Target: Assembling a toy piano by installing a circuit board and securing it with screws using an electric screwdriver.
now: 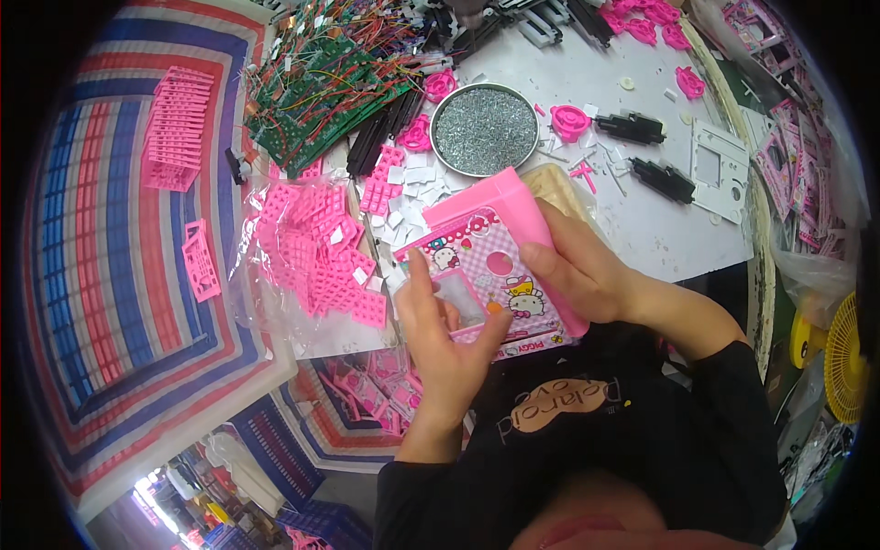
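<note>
Pink toy box [500, 266] held above worktop [642, 220] edge, both hands on it. Right hand [587, 270] grip clenched on its side; left hand [445, 335] presses the clear front window. Looks mid-assembly: shell together, window being seated. Pink grid parts [321, 252] still bagged.
</note>
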